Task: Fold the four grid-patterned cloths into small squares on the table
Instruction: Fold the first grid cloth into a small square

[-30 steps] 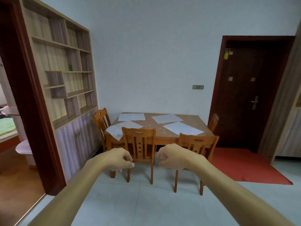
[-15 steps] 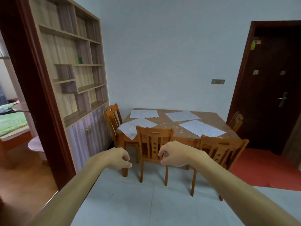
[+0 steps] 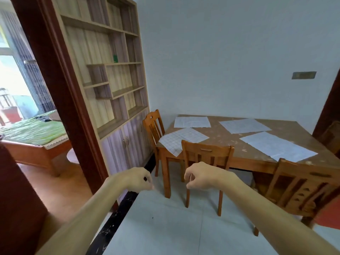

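Head view: a dark doorframe (image 3: 60,89) and shelf cabinet (image 3: 110,70) line the left, with open tiled floor (image 3: 165,227) ahead. The left hand (image 3: 137,179) and right hand (image 3: 199,176) hover apart, fingers curled, holding nothing. Three chairs (image 3: 207,153) hem the bench (image 3: 226,142) on its left and near edges. Four grid cloths (image 3: 244,126) lie flat on it, and the near-left cloth (image 3: 182,139) overhangs its corner.

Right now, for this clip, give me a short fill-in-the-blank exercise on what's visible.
1. Counting the near-left cloth, the table bears ____ flat grid-patterned cloths.
2. The left hand and the right hand are curled and hold ____.
3. The small item on the bookshelf is coloured ____.
Missing words: four; nothing; green.
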`<state>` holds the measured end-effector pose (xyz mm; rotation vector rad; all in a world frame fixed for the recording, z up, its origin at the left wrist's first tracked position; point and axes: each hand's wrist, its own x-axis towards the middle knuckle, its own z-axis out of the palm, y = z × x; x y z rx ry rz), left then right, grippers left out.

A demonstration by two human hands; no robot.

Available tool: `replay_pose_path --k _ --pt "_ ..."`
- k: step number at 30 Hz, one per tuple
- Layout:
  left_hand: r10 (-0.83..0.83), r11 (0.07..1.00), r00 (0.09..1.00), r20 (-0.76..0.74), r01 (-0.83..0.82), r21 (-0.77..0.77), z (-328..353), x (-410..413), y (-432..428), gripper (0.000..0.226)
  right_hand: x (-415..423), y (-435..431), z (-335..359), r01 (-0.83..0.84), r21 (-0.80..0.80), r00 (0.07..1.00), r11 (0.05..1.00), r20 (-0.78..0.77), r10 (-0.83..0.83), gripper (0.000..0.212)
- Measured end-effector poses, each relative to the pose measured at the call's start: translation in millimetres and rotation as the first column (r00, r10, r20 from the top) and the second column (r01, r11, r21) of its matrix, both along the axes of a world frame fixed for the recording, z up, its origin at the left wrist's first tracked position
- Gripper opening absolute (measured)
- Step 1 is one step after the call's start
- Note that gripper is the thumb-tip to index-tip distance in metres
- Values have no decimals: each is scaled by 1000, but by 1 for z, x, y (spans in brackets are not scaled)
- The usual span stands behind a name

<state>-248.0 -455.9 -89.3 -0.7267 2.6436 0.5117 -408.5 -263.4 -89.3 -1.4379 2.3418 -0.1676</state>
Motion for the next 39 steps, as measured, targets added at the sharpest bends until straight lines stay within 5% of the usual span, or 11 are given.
replay_pose_path --k 11,21,31,39 --pt "43 998 997 58 -46 40 14 -162 -84 47 -182 -60 7 56 16 998 998 17 -56 38" --pt "-7 995 996 87 -1 95 -10 -270 -148 47 -267 -134 -6 64 35 996 997 52 -66 39" --pt "-20 994 996 92 10 111 -29 -335 -311 49 -330 -277 -16 99 156 995 983 -24 -97 30" --pt "0 990 1000 19 -3 140 -30 -377 -435 49 -369 -414 -28 115 104 993 988 -7 -115 33"
